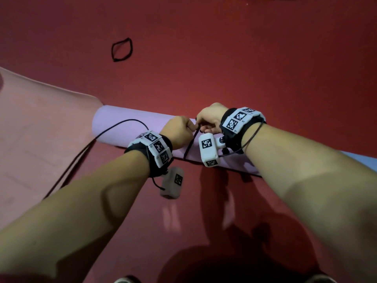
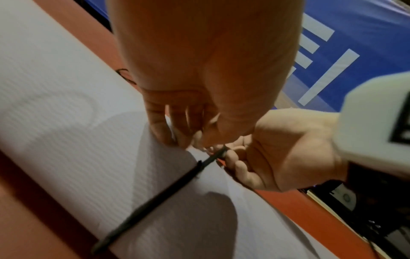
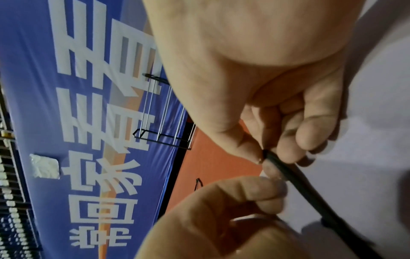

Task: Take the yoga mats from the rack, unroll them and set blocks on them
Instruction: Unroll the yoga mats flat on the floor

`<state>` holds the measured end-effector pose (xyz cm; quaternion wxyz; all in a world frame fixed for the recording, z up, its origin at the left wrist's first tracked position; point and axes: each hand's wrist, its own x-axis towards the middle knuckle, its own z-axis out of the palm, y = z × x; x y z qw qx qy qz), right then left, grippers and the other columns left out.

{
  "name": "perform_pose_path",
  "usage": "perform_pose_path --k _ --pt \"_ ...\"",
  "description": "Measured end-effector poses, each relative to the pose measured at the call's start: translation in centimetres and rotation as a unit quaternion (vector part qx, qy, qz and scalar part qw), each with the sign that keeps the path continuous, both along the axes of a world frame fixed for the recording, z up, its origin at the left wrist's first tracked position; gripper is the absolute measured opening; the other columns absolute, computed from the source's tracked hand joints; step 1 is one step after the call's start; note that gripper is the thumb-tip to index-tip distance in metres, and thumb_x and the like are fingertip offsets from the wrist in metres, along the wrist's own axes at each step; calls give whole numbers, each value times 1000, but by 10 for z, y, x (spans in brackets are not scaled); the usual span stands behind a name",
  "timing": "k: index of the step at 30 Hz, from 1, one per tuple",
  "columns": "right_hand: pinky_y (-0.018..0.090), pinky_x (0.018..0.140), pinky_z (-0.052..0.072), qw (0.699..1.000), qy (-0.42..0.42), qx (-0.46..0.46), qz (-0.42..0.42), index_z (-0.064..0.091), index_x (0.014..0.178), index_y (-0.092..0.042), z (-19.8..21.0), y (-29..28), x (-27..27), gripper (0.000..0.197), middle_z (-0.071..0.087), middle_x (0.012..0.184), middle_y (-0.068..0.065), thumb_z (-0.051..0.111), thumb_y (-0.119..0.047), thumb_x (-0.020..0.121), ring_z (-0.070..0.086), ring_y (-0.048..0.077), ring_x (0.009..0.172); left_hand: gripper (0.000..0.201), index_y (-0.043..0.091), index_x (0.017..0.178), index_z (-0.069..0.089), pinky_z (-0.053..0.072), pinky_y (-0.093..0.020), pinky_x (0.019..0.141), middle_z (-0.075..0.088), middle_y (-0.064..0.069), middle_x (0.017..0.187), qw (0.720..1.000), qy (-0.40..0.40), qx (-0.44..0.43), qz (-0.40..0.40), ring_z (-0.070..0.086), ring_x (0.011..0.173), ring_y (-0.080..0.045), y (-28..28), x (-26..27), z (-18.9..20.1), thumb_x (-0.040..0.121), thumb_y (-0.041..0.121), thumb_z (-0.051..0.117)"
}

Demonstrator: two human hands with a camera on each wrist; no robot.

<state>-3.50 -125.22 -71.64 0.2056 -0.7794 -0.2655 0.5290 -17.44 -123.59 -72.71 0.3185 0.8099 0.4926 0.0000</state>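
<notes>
Two hands, left hand [image 1: 179, 130] and right hand [image 1: 210, 118], both pinching thin black band [image 1: 190, 145] around ribbed lilac rolled mat [image 1: 120, 127].

floor [image 1: 224, 58]: deep red
rolled mat [image 1: 122, 127]: pale lilac, fine ribbed texture in the left wrist view
flat mat [image 1: 40, 123], left of frame: dusty pink
band [image 1: 190, 145] round the roll: black
loose band [image 1: 122, 50], upper left: black
wrist cuffs [image 1: 156, 148]: white tiles with black-and-white square codes
banner [image 3: 88, 122]: blue, white characters, an orange stripe
rack [image 3: 164, 126]: black frame, silvery wires
</notes>
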Motion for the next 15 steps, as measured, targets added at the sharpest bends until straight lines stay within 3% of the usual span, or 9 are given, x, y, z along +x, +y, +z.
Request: perform_pose_path --k 1,2,4,6,8,10,12,15 --pt "22 43 45 1000 10 -3 1 68 68 1 1 -1 0 12 63 59 12 59 0 75 52 15 45 10 17 91 62 43 -31 71 57 -3 91 999 33 30 -5 55 92 -25 4 -1 0 83 10 62" --pt "22 45 47 1000 16 -4 4 69 64 0 1 -1 1 16 63 60 11 58 -1 75 53 14 46 30 22 108 61 44 -34 81 53 -2 105 994 87 65 -24 51 104 -26 7 -3 -2 79 13 66" --pt "22 51 49 999 32 -6 11 69 56 -3 2 -3 2 22 64 67 12 58 -1 75 54 14 50 71 29 136 45 37 -48 101 42 -3 134 964 213 117 -107 38 128 -28 8 -5 -6 72 23 75" --pt "25 61 49 998 52 -10 20 69 51 -4 2 -4 3 26 66 73 13 59 -1 75 56 17 57 102 28 149 24 26 -62 110 26 0 152 936 276 127 -178 22 143 -25 5 -7 -13 66 26 83" --pt "32 75 51 997 75 -8 21 68 54 -2 2 -6 6 25 66 68 13 58 1 77 56 22 65 126 28 153 8 21 -67 110 18 0 157 915 312 145 -210 15 146 -27 4 -13 -22 59 35 90" --pt "39 80 53 994 112 1 5 63 70 1 1 -9 10 15 61 58 12 55 3 83 60 26 63 138 29 154 0 19 -67 110 15 -2 158 896 334 185 -224 12 147 -31 5 -21 -29 53 46 92" --pt "38 71 56 988 155 -3 10 56 78 -1 -2 -14 11 10 54 56 10 55 1 88 66 27 62 138 28 153 1 18 -65 113 15 -5 158 887 325 220 -242 11 148 -31 7 -29 -35 51 55 90" --pt "35 60 55 981 189 -12 33 53 72 -6 -7 -20 13 21 45 53 5 54 -2 93 66 23 62 137 28 153 8 24 -63 111 28 -3 150 887 297 249 -252 27 141 -26 10 -35 -39 46 63 87"
